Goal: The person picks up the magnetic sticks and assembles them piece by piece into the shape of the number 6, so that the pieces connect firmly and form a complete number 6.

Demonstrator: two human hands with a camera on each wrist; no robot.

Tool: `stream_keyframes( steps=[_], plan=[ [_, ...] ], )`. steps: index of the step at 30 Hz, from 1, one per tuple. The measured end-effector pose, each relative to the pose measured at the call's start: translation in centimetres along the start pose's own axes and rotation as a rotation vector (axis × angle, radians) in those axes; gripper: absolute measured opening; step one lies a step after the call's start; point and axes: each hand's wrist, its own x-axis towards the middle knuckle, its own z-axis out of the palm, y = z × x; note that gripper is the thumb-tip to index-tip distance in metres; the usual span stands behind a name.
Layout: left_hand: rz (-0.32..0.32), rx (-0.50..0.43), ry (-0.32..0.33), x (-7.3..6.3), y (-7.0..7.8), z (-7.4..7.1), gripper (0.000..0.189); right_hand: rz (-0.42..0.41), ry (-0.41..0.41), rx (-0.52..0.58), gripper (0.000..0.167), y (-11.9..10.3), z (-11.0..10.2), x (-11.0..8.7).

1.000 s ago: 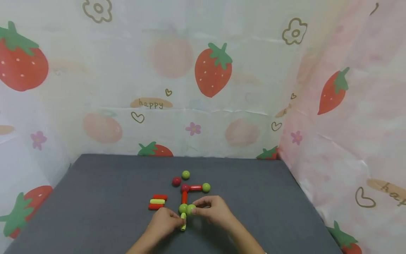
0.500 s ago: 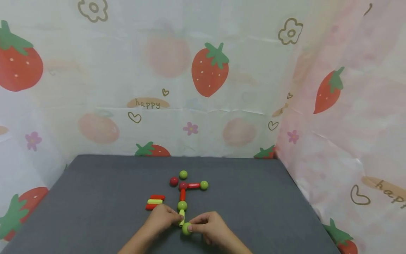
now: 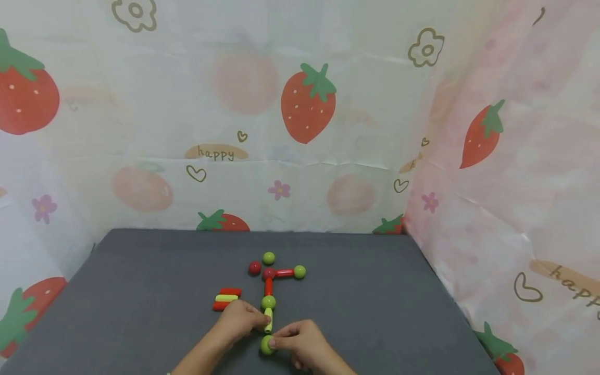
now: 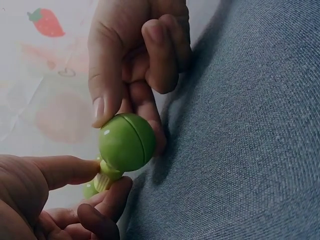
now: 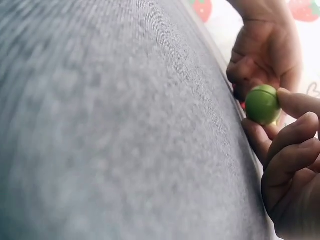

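Note:
Between thumb and finger, my left hand [image 3: 240,316] pinches a yellow-green rod [image 3: 269,313], whose far end meets a green ball [image 3: 269,302]. My right hand [image 3: 307,342] pinches another green ball [image 3: 266,346] just off the rod's near end. From the left wrist, that ball [image 4: 126,142] overlaps the rod [image 4: 103,181]. Beyond the rod, a red rod [image 3: 269,287] leads to a red ball [image 3: 269,274]. From there a second red rod [image 3: 284,273] runs right to a green ball [image 3: 299,272].
A loose red ball [image 3: 254,268] and a loose green ball [image 3: 269,258] lie behind the joined pieces. To the left, a red rod [image 3: 230,291], a yellow rod [image 3: 227,298] and another red rod [image 3: 219,306] lie side by side on the dark grey tabletop [image 3: 375,302]. Strawberry-print sheets [image 3: 300,198] surround it.
My right hand has brought its green ball from beside the joined green ball toward me, to the near end of the yellow-green rod. The left hand keeps its pinch. The head view has shifted slightly.

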Motion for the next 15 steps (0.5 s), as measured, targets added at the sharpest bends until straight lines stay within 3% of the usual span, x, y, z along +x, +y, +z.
stream_keyframes(
  steps=[15],
  plan=[
    [0.020, 0.007, 0.012, 0.16, -0.11, -0.10, 0.015, -0.012, 0.081, 0.027, 0.020, -0.41, 0.83, 0.52]
  ],
)
